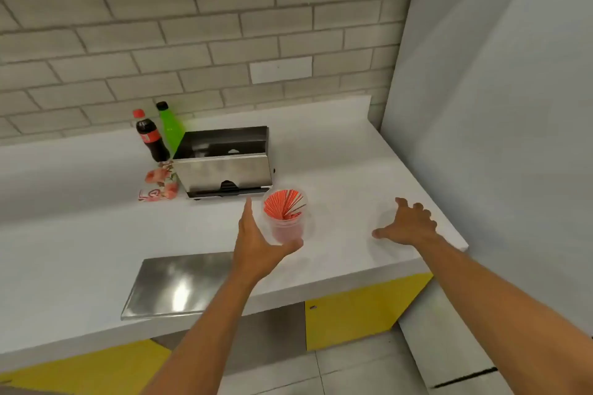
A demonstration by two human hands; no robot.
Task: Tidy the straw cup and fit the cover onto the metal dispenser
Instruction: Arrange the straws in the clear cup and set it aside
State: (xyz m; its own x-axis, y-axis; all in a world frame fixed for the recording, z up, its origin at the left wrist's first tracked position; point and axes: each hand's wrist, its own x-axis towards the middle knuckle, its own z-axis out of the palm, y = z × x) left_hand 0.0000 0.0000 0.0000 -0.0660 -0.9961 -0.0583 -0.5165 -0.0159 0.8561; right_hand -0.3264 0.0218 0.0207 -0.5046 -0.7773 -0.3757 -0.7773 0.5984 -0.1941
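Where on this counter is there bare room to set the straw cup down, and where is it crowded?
Bare counter lies between the metal dispenser and the right wall, and left of the cover. Crowded: bottles and packets hug the dispenser's left; straw cup, in left hand, sits at its front corner.

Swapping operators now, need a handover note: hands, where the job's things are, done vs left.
Left hand: cupped around the clear straw cup, thumb at its base; cup stands upright on the white counter, full of red straws.
Right hand: open, fingers spread, empty, over the counter's right end.
Metal dispenser: behind the cup, top open.
Flat metal cover: lies at the counter's front edge, left of the left arm, untouched.
Done: cup in hand. Left: settle the cup, then fit the cover onto the dispenser.
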